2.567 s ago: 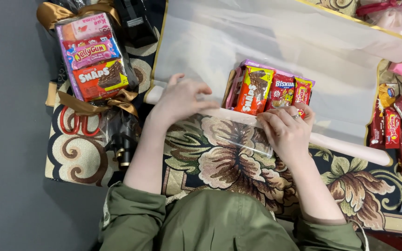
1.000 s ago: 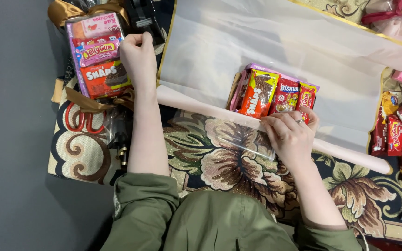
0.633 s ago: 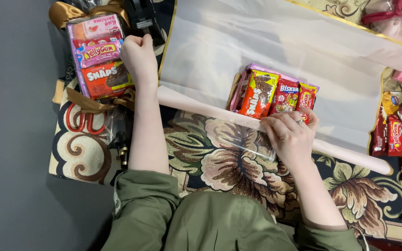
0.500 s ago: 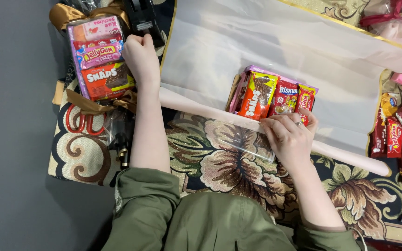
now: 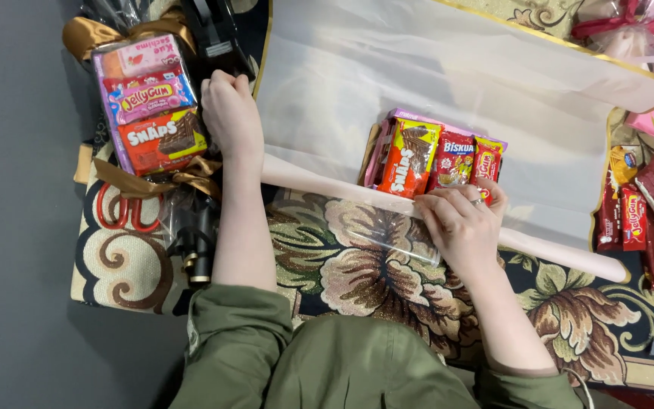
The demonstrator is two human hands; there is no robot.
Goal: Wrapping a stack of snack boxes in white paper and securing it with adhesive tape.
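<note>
Left hand (image 5: 230,113) reached up since earlier, fisted beside tape dispenser (image 5: 217,30); right hand (image 5: 459,220) flat, pinning pale wrapping sheet (image 5: 418,68) below red-yellow snack packets (image 5: 433,155).

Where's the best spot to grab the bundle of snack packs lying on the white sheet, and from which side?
Take the snack bundle by its far, upper end, coming from above the sheet. The right hand covers its near edge, while the far end lies bare and flat with open sheet around it.
</note>
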